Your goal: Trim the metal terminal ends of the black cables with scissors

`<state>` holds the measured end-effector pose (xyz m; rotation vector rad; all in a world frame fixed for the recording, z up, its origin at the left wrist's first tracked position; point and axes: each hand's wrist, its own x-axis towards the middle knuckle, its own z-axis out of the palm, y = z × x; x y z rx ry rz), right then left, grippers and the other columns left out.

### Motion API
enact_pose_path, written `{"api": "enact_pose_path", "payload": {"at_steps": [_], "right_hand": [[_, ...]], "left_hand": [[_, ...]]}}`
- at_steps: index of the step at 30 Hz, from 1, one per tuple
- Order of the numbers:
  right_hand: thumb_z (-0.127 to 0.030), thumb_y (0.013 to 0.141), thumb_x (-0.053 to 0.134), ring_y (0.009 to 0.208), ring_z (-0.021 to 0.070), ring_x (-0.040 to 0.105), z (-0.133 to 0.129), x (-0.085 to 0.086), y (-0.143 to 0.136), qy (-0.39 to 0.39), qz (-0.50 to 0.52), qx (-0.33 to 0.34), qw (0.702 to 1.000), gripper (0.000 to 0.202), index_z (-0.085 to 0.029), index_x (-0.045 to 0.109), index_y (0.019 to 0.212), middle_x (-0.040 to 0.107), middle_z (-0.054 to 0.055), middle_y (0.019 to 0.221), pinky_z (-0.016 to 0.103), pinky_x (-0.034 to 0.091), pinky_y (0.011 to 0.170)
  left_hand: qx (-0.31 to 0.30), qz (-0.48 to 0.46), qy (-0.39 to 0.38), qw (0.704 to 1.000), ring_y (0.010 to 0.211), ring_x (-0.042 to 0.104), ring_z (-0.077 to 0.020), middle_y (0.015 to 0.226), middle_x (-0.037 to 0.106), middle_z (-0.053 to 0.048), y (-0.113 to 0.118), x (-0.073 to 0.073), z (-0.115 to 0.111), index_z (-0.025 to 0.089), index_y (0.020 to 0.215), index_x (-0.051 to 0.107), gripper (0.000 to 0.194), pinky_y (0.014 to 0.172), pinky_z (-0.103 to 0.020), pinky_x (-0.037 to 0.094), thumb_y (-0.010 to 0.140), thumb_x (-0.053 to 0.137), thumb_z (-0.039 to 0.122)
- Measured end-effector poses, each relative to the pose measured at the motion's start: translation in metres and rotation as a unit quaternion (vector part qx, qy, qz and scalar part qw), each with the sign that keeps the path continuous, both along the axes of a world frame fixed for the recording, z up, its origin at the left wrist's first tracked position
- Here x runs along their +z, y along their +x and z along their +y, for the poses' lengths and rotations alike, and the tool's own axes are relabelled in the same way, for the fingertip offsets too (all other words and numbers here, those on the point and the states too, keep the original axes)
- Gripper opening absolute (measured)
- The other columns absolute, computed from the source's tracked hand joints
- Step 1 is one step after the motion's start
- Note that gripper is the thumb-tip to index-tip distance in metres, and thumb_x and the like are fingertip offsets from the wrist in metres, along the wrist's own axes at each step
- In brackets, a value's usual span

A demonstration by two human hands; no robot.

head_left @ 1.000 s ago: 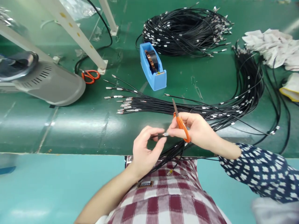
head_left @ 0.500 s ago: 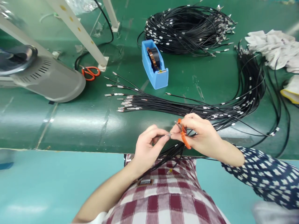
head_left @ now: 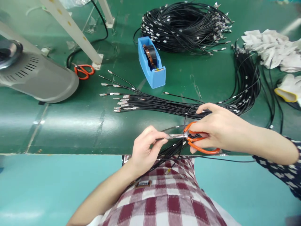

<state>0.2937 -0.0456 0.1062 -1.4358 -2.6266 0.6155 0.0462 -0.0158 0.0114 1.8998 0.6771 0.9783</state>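
Note:
My left hand (head_left: pixel 144 152) is closed in a pinch at the table's front edge, thumb against forefinger on the end of a thin black cable; the tip is mostly hidden by the fingers. My right hand (head_left: pixel 218 125) grips a pair of scissors (head_left: pixel 204 151) by the orange handles. Their metal blades point left and reach the left fingertips. Under both hands, a bunch of black cables (head_left: pixel 168 153) hangs over the edge onto the checked apron (head_left: pixel 162 194). Just behind lies a long bundle of black cables (head_left: pixel 155 105) with silvery ends and white tags.
A blue tape dispenser (head_left: pixel 158 78) stands behind the bundle, near a large coil of black cables (head_left: pixel 162 23). At left are orange-handled scissors (head_left: pixel 86 71), a grey machine housing (head_left: pixel 47 78) and a white post (head_left: pixel 77 34). White gloves (head_left: pixel 270 47) lie at right.
The right hand has drawn back to the right and now holds the scissors by the handles, blades extended toward the left fingertips. The left hand keeps its pinch. The whole view has shifted slightly.

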Motion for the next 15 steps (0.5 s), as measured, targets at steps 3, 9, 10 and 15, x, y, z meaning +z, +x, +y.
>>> {"api": "enact_pose_path", "payload": {"at_steps": [3,9,10,15], "right_hand": [[-0.039,0.091,0.064,0.05,0.0115,0.053,0.0047,0.0009,0.0024,-0.008,-0.013,0.029,0.999,0.026,-0.024,0.065,0.071,0.072,-0.006,0.065,0.039,0.032,0.096],[-0.036,0.093,0.06,0.047,0.0109,0.047,0.0099,0.0027,0.0016,0.012,-0.028,0.069,0.997,0.028,-0.024,0.063,0.068,0.069,-0.006,0.061,0.04,0.031,0.095],[-0.036,0.093,0.06,0.045,0.011,0.046,0.0101,0.0035,0.0005,0.015,-0.03,0.066,0.997,0.029,-0.023,0.062,0.067,0.067,-0.006,0.058,0.04,0.032,0.094],[-0.033,0.095,0.053,0.045,0.0117,0.046,0.01,0.0059,-0.0022,0.0,-0.02,0.059,0.998,0.036,-0.023,0.057,0.062,0.064,-0.005,0.054,0.038,0.033,0.095]], "left_hand": [[-0.008,-0.004,0.01,1.0,0.069,0.054,-0.0127,0.076,0.062,-0.002,-0.0005,0.0005,-0.0007,0.02,0.097,0.069,0.015,0.059,-0.024,0.044,0.09,0.061,0.009],[-0.013,-0.005,0.028,1.0,0.067,0.055,-0.0119,0.077,0.063,-0.002,0.0,0.0025,-0.0005,0.019,0.095,0.067,0.014,0.058,-0.023,0.045,0.088,0.063,0.007],[-0.014,-0.004,0.033,0.999,0.066,0.055,-0.0118,0.076,0.063,-0.002,0.0001,0.0028,-0.0004,0.018,0.094,0.067,0.013,0.057,-0.022,0.044,0.088,0.063,0.008],[-0.016,-0.003,0.05,0.999,0.065,0.055,-0.0121,0.075,0.063,-0.002,0.0002,0.0026,-0.0001,0.019,0.092,0.066,0.008,0.057,-0.023,0.045,0.089,0.064,0.011]]}}
